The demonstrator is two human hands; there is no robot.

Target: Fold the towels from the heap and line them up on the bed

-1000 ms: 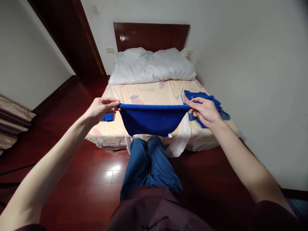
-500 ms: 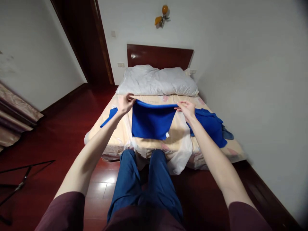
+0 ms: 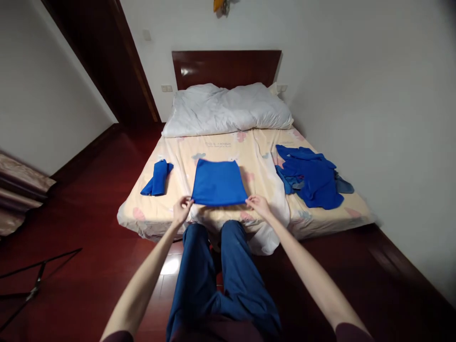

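A blue cloth (image 3: 220, 183), roughly square, lies spread on the bed (image 3: 171, 221) in front of me. My left hand (image 3: 183, 208) pinches its near left corner. At the near right corner, the fingertips of my right hand (image 3: 258, 204) are closed on the edge. What kind of garment it is, I cannot tell. Left of it rests a narrow folded blue piece of cloth (image 3: 159, 179). To the right is a loose heap of blue clothes (image 3: 308, 175), with some denim-like fabric showing at its edges.
A white quilt (image 3: 228, 109) lies bunched below the dark wooden headboard (image 3: 228, 69). Thin white fabric (image 3: 269, 242) hangs over the bed's front edge. A black metal stand (image 3: 39, 275) is on the floor at lower left, and a curtain (image 3: 21, 190) hangs at far left.
The blue cloth, held up by its far edge before, now lies flat on the bed. Both hands have come down and back toward me, onto its near corners.
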